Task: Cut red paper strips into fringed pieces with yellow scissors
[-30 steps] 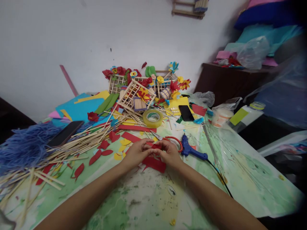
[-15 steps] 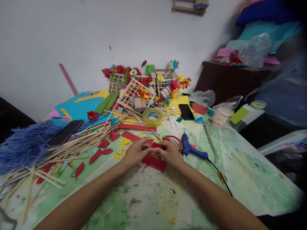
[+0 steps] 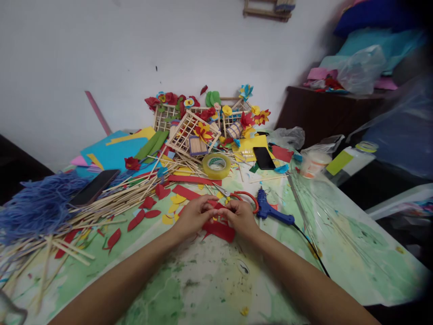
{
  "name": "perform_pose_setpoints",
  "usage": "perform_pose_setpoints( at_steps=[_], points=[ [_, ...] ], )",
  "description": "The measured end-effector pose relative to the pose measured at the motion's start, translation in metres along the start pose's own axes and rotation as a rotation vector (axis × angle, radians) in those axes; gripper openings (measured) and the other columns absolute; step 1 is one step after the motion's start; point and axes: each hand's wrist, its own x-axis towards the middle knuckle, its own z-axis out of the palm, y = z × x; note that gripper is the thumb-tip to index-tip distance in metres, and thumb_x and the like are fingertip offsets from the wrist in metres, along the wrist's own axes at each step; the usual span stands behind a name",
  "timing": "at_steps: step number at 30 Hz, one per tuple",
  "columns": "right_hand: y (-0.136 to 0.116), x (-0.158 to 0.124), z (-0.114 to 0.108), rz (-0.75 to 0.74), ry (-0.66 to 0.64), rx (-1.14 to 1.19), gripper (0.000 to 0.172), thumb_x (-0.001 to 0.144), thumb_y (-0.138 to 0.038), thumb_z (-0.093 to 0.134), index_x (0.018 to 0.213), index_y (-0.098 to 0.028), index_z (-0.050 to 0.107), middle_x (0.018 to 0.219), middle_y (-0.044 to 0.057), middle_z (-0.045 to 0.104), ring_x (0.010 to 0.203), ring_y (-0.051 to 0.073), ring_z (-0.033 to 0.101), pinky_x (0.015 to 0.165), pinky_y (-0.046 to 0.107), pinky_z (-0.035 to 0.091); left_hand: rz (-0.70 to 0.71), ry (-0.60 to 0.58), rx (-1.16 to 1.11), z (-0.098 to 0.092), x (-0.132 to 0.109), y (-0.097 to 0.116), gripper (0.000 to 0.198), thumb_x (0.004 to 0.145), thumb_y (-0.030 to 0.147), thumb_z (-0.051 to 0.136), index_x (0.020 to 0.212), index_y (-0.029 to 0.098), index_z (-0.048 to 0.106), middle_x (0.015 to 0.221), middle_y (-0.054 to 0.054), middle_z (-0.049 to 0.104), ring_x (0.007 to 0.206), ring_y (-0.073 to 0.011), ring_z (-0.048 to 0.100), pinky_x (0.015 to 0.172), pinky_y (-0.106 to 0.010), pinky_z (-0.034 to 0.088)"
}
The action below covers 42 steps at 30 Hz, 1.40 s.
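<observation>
The left hand (image 3: 194,215) and right hand (image 3: 239,219) still press close together, both pinching a small red paper piece (image 3: 218,206). Beneath them lies a red paper cutout (image 3: 219,231), and red-handled scissors (image 3: 244,197) rest just beside them.

bare left hand (image 3: 193,215), bare right hand (image 3: 239,219), bare forearms (image 3: 122,282), uncovered wrists

Left hand (image 3: 194,215) and right hand (image 3: 239,219) dipped toward the red paper (image 3: 219,231).

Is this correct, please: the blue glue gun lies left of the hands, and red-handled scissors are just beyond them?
No: the blue glue gun lies right of the right hand, as the head view shows. The red-handled scissors are just beyond it, as you said.
</observation>
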Motion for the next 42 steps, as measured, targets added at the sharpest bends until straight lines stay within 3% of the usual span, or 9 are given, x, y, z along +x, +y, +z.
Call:
perform_pose_setpoints(
  at_steps=[5, 7, 11, 19, 23, 28, 32, 36, 42],
  points=[
    [0.002, 0.000, 0.000, -0.026, 0.026, -0.036, 0.032, 0.077, -0.037, 0.057, 0.052, -0.018, 0.053, 0.045, -0.004, 0.049, 0.045, 0.008, 0.041, 0.045, 0.021, 0.030, -0.050, -0.029, -0.035, 0.002, 0.002, -0.001, 0.032, 0.077, 0.036, 0.056, 0.100, 0.015, 0.054, 0.062, 0.002, 0.059, 0.054, -0.0119, 0.057, 0.054, -0.022, 0.042],
    [0.002, 0.000, -0.001, -0.039, 0.032, -0.055, 0.032, 0.078, -0.037, 0.057, 0.052, -0.018, 0.053, 0.047, -0.003, 0.049, 0.047, 0.009, 0.041, 0.046, 0.021, 0.030, -0.050, -0.067, 0.020, 0.002, 0.002, -0.001, 0.025, 0.079, 0.039, 0.051, 0.084, 0.015, 0.058, 0.061, 0.001, 0.059, 0.054, -0.0115, 0.055, 0.053, -0.022, 0.041],
    [0.000, 0.002, -0.004, -0.065, 0.016, -0.081, 0.036, 0.079, -0.038, 0.055, 0.050, -0.018, 0.050, 0.046, -0.003, 0.048, 0.047, 0.009, 0.041, 0.047, 0.022, 0.029, 0.018, -0.071, 0.262, -0.001, 0.002, -0.001, 0.035, 0.082, 0.040, 0.046, 0.059, 0.015, 0.055, 0.053, 0.000, 0.056, 0.050, -0.0100, 0.049, 0.050, -0.020, 0.036],
    [-0.001, 0.004, -0.006, -0.083, 0.002, -0.060, 0.042, 0.083, -0.040, 0.047, 0.048, -0.019, 0.050, 0.043, -0.003, 0.049, 0.046, 0.010, 0.044, 0.048, 0.022, 0.032, 0.164, -0.057, 0.421, -0.005, 0.003, 0.002, 0.038, 0.085, 0.038, 0.042, 0.057, 0.016, 0.054, 0.053, 0.002, 0.053, 0.053, -0.0102, 0.048, 0.052, -0.020, 0.032],
    [0.004, 0.008, -0.014, -0.049, 0.102, -0.040, 0.043, 0.083, -0.044, 0.045, 0.048, -0.019, 0.048, 0.043, -0.003, 0.046, 0.042, 0.009, 0.041, 0.045, 0.022, 0.032, 0.237, -0.039, 0.511, -0.009, 0.003, 0.002, 0.037, 0.086, 0.038, 0.042, 0.056, 0.016, 0.050, 0.054, 0.002, 0.049, 0.056, -0.0110, 0.047, 0.055, -0.021, 0.031],
    [0.004, 0.015, -0.031, -0.021, 0.325, -0.067, 0.043, 0.089, -0.042, 0.031, 0.062, -0.018, 0.054, 0.050, 0.000, 0.049, 0.049, 0.011, 0.044, 0.048, 0.023, 0.032, 0.179, 0.014, 0.532, -0.018, 0.003, -0.006, 0.038, 0.086, 0.040, 0.039, 0.058, 0.017, 0.051, 0.056, 0.001, 0.050, 0.056, -0.0123, 0.047, 0.054, -0.022, 0.031],
    [-0.003, 0.009, -0.018, -0.098, 0.143, -0.082, 0.021, 0.079, -0.037, 0.054, 0.075, -0.018, 0.062, 0.066, 0.002, 0.061, 0.059, 0.013, 0.051, 0.055, 0.023, 0.038, 0.234, -0.012, 0.584, -0.014, 0.003, -0.008, 0.035, 0.086, 0.038, 0.040, 0.061, 0.017, 0.054, 0.057, 0.000, 0.051, 0.057, -0.0126, 0.047, 0.055, -0.023, 0.030],
    [-0.006, 0.002, -0.004, -0.161, -0.046, -0.092, 0.019, 0.078, -0.031, 0.057, 0.065, -0.020, 0.065, 0.058, -0.001, 0.059, 0.055, 0.012, 0.050, 0.054, 0.023, 0.036, 0.257, -0.086, 0.611, -0.008, 0.002, -0.007, 0.032, 0.086, 0.037, 0.041, 0.067, 0.018, 0.058, 0.060, 0.000, 0.055, 0.058, -0.0127, 0.048, 0.055, -0.023, 0.030],
    [-0.004, 0.001, -0.007, -0.155, -0.022, -0.082, 0.026, 0.082, -0.033, 0.052, 0.066, -0.018, 0.066, 0.057, 0.000, 0.058, 0.055, 0.012, 0.050, 0.053, 0.024, 0.034, 0.291, -0.060, 0.617, -0.010, 0.002, -0.004, 0.034, 0.086, 0.038, 0.043, 0.063, 0.017, 0.057, 0.058, 0.000, 0.052, 0.057, -0.0122, 0.046, 0.054, -0.022, 0.028]
  ],
)
